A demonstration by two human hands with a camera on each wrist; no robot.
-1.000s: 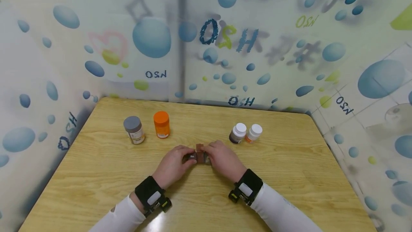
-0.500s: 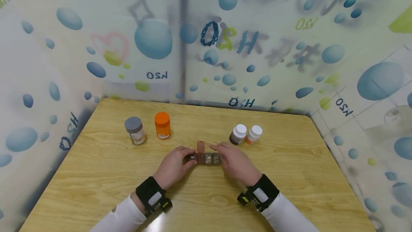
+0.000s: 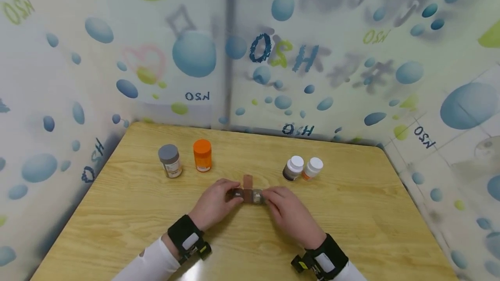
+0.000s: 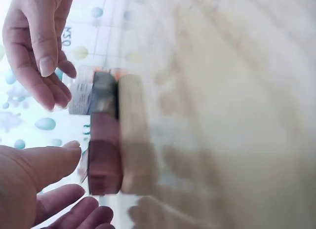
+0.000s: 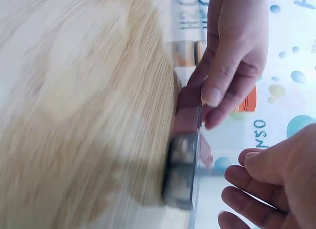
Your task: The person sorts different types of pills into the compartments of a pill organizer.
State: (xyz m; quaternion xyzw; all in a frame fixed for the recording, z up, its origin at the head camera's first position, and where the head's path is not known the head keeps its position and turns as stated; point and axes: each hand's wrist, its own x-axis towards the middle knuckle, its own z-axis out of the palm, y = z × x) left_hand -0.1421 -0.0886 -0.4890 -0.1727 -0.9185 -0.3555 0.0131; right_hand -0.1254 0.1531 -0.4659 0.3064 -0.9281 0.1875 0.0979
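A small pill organizer point(image 3: 248, 196) with reddish-brown and grey see-through compartments lies on the table between both hands. One brown lid point(image 3: 248, 181) stands flipped open toward the far side. My left hand point(image 3: 216, 200) pinches the organizer's left end between thumb and fingers. At the other end, my right hand point(image 3: 291, 214) hovers with relaxed fingers, its fingertips covering the last compartment in the head view. The right wrist view shows a gap between these right fingers point(image 5: 259, 184) and the grey compartments point(image 5: 180, 170). White contents show through one grey compartment.
Behind my left hand stand a grey-lidded jar point(image 3: 170, 161) and an orange jar point(image 3: 202, 155). Two white-capped bottles, one dark point(image 3: 293, 168) and one white and orange point(image 3: 313, 168), stand together at the back right. A patterned curtain point(image 3: 250, 77) borders the table point(image 3: 351, 211).
My right hand has drawn back from the brown lid toward the right, uncovering grey compartments, and its fingertips now overlap the last one. My left hand keeps its hold. The head view has tilted slightly.
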